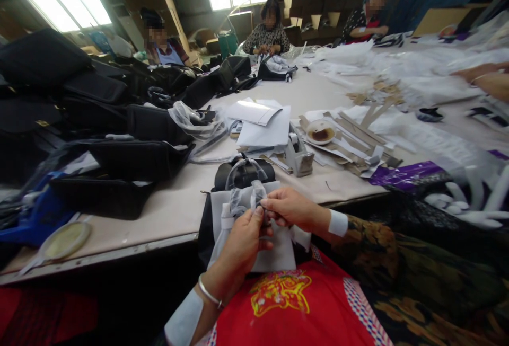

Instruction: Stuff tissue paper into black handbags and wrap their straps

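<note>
- At the table's near edge, clock centred on your meeting fingertips: black bag (244, 176) lies at the centre and just toward 11, its top part on the table (175, 219), a pale sheet (278, 256) against its near side.
- Your left hand (244, 237) comes in from 7 o'clock, wrist low, back of the hand turned toward you. Thumb points up to 1, pressed on the wrapped handle (258, 192); other fingers curl loosely toward 3, partly spread.
- Your right hand (292, 208) comes in from 4, forearm flatter, knuckles up. Thumb and forefinger pinch the same wrapped handle; remaining fingers fold beneath.
- Both sets of fingertips meet, almost touching, at the lower end of the clear wrap. Grip is with the tips, palms free; exactly what lies between the pads is too small to tell.
- Your wrists: bangle (210, 294) and white cuff (185, 317) on the left, another white cuff (338, 223) on the right, above a patterned sleeve (369, 240).
- Below at 6, your red apron (294, 309), yellow print on the front.
- Toward 1, grey tape dispenser (300, 158); beyond it, dish of brown liquid (321, 133) among card strips.
- At 12, white papers (262, 123); farther out, a co-worker (270, 33) with hands at another bag.
- At 10, heaped black bags (135, 160).
</note>
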`<state>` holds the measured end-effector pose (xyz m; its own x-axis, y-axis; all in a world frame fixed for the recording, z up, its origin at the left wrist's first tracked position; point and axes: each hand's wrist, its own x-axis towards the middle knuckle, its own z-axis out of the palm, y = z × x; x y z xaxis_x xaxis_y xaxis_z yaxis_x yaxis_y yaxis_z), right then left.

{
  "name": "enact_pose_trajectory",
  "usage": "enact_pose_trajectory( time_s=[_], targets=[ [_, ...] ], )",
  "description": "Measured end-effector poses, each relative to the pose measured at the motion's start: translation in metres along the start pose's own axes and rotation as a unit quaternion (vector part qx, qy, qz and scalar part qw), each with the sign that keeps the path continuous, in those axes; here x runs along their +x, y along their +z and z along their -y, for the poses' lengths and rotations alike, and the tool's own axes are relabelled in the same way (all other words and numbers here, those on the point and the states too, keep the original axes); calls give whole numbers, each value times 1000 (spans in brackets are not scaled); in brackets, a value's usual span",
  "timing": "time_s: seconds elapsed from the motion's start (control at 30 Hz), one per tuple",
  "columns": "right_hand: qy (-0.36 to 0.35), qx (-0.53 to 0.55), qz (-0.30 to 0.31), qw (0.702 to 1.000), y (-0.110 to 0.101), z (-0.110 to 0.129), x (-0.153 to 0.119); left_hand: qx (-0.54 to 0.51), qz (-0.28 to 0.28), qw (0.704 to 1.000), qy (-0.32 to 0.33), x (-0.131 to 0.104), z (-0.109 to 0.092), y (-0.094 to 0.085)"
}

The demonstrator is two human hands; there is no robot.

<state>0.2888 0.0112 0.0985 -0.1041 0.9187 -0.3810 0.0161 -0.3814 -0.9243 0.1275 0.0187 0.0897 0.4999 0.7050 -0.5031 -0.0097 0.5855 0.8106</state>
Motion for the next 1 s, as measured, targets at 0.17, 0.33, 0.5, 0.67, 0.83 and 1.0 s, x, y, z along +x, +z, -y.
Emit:
enact_pose_trajectory(
  time_s=[0.17,0.33,0.5,0.67,0.83,1.0],
  targets=[
    [-325,-434,-128,830,-33,5,8,-13,-33,999,4,0,0,-3],
    [-409,-641,-15,649,-36,13,32,31,-25,999,-9,-4,-4,-3],
    [-371,-668,20,645,-31,12,57,37,-55,998,-10,-6,-10,-5],
    [-280,-634,-5,721,-32,-2,72,44,-75,996,6,-6,-15,-3],
    [-271,-593,-53,756,-37,4,56,36,-70,997,24,-3,-13,-1],
    [-140,-434,-187,870,-69,-12,-18,22,-78,996,31,-2,-6,-1]
  ],
)
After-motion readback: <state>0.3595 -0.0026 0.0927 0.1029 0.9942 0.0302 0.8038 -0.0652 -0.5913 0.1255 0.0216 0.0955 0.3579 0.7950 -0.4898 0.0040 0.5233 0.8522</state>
